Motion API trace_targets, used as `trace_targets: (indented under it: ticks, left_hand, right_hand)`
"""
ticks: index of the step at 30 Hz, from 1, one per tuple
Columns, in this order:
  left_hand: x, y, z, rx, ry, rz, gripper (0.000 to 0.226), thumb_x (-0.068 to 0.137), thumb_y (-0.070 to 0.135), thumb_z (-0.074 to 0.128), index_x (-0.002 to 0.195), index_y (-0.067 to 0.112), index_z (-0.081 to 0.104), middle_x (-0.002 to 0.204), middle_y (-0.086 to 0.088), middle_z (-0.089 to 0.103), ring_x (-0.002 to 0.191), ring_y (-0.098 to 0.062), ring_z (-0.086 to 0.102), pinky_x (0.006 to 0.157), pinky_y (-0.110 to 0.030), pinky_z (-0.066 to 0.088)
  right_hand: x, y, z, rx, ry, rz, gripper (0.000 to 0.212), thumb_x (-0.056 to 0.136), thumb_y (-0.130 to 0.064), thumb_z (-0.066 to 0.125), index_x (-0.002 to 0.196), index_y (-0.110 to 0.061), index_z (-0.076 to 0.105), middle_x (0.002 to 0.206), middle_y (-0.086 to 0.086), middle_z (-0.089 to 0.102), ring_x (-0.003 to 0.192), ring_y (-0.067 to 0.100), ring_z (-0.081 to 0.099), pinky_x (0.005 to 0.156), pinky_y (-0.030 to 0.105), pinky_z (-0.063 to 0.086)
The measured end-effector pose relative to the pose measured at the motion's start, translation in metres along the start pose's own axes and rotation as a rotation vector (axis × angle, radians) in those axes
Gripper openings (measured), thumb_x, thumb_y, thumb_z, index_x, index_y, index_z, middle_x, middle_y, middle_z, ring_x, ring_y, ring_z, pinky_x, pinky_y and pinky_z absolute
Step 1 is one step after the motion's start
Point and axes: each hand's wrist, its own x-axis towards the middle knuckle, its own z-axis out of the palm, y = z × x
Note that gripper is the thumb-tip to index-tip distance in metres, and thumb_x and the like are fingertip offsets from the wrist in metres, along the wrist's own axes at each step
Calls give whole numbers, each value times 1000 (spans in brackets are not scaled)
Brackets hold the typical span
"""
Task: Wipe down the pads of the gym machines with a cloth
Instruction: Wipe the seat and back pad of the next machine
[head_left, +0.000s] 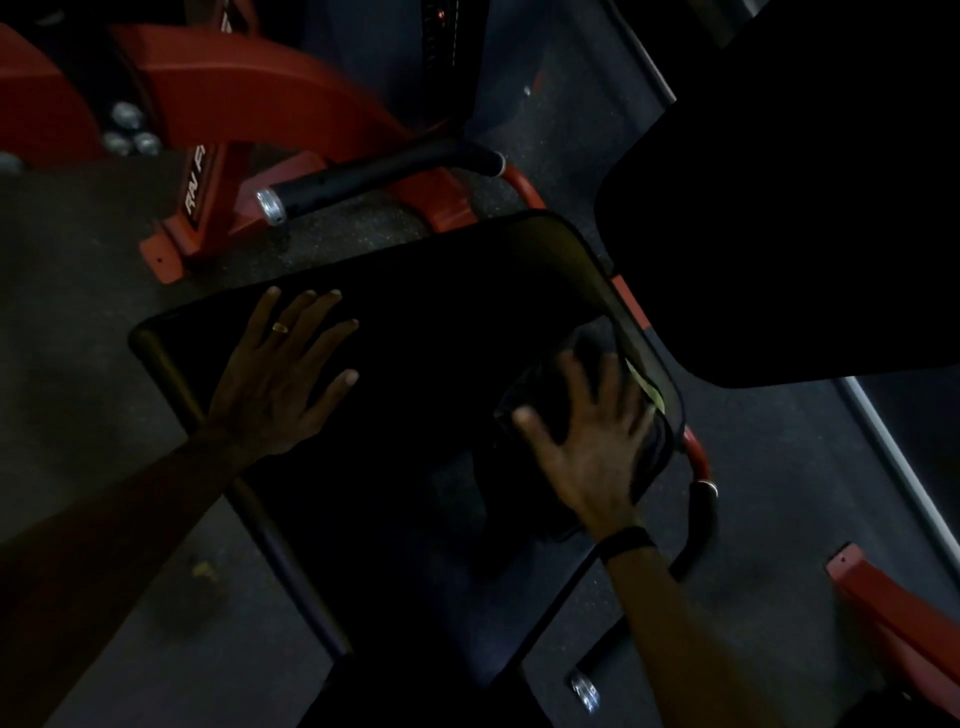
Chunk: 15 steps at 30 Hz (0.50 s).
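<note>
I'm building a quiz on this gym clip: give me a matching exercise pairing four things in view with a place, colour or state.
Column one:
1. left hand
2. right hand
3. machine frame
4. wristband

Column two:
A. red
B. pressing a dark cloth on the seat pad
C. wears a ring, flat on the pad
D. black, on the right wrist

Pairs: 1-C, 2-B, 3-A, 4-D

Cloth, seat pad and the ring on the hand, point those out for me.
cloth (535, 395): head view, dark fold left of the right hand's fingers.
seat pad (441, 312): head view, bare top surface.
ring (281, 327): head view, gold band on a left-hand finger.
</note>
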Motion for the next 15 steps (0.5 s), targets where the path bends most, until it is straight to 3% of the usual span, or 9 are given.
trace_targets:
  ticks: [1,3,8,10,12,15]
  left_hand:
    - [1,0,-1,8,-1,-3,55,102,44,39,136,5,58,152,-20,44,138,-41,45,120,-60,20]
    - [-1,1,-1,21,-2,-15,56,101,44,39,136,5,58,152,-20,44,137,-41,45,120,-60,19]
    - [-1,0,-1,30,4,-32,55,101,45,41,137,6,58,152,-19,44,136,-40,46,121,-57,18]
    - [0,1,-1,34,9,-38,55,101,44,43,137,6,58,152,-19,44,136,-39,46,122,-57,17]
    - [0,0,-1,21,13,-52,54,102,45,43,137,6,57,152,-19,44,137,-39,46,122,-57,16]
    - [0,0,-1,24,20,-58,54,103,44,42,138,6,56,153,-19,44,137,-39,45,122,-57,16]
  right_hand:
    - [-2,0,16,-75,-79,-40,97,78,-90,29,159,-38,16,168,12,3,152,41,2,114,66,-7]
    - [2,8,32,-126,-120,-24,99,75,-94,26,158,-41,13,168,10,2,151,44,3,112,74,-2]
    - [45,22,32,-123,-14,214,96,76,-95,15,158,-44,12,167,13,2,150,45,3,110,78,5]
    - [63,22,34,-200,8,286,95,76,-94,24,157,-44,15,164,17,13,146,48,15,107,75,13]
    - [82,19,33,-272,90,356,92,77,-93,24,152,-40,30,150,23,34,131,48,36,98,69,29]
    - [107,0,29,-229,157,475,84,80,-84,29,142,-29,45,133,28,46,121,47,44,94,64,35]
